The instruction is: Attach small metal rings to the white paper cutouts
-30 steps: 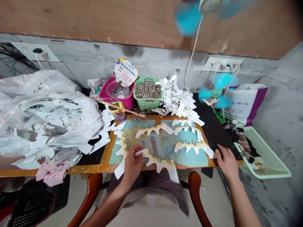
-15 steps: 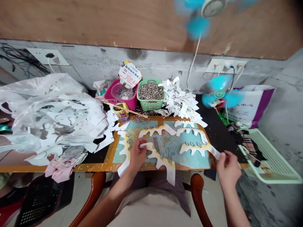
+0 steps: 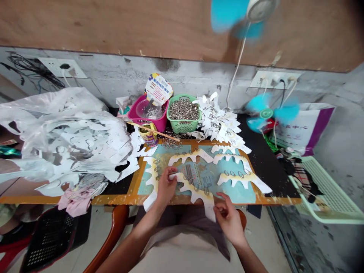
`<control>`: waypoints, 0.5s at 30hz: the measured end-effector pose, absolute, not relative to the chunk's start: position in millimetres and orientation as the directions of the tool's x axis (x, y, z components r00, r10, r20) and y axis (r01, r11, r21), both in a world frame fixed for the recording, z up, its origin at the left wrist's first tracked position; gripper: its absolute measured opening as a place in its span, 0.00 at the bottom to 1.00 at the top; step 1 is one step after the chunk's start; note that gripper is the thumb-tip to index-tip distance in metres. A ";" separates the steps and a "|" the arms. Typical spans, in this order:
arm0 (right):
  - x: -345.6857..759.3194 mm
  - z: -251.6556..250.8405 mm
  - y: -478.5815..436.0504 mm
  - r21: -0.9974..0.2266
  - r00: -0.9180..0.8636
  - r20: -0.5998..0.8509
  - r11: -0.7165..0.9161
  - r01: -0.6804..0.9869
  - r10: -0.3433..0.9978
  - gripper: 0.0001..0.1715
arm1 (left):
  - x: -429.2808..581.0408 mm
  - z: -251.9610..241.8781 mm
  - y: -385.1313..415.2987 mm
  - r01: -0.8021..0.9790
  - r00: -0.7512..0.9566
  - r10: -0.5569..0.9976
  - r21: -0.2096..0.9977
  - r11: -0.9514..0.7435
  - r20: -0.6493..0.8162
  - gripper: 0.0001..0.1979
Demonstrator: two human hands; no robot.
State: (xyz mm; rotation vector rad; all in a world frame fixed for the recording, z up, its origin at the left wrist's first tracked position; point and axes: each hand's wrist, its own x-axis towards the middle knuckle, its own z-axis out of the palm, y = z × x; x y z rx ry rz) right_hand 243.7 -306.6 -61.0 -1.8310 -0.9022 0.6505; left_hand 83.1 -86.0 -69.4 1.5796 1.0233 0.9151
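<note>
My left hand [image 3: 167, 185] pinches the upper left end of a white cut-out strip [image 3: 196, 192] with a scalloped lower edge. Yellowish glue and several metal rings run along the strip's upper edge. At its lower right end is my right hand [image 3: 229, 218], thumb by the strip's edge and fingers apart and bent. Another ringed strip [image 3: 151, 182] lies left of my left hand. On the blue board [image 3: 239, 195] rest more such pieces, including a right-hand strip [image 3: 244, 180] and a back strip [image 3: 190, 155].
Behind the board stand a pink basket [image 3: 160, 123], a green basket [image 3: 184, 125] of metal rings, and a yellow-purple cup [image 3: 150, 138] with a stick [image 3: 162, 134] across it. White cut-outs fill a plastic bag [image 3: 71, 140] at left. A fan [image 3: 266, 113] spins at right.
My right hand has let go of the right-hand strip's end and moved left to the lower end of the strip in my left hand. My left hand keeps its hold.
</note>
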 end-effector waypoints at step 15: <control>300.0 -74.3 -324.5 -0.452 0.502 0.262 -0.354 0.818 0.825 0.16 | 34.3 -54.6 -115.8 0.442 0.498 0.827 0.743 -0.502 0.263 0.19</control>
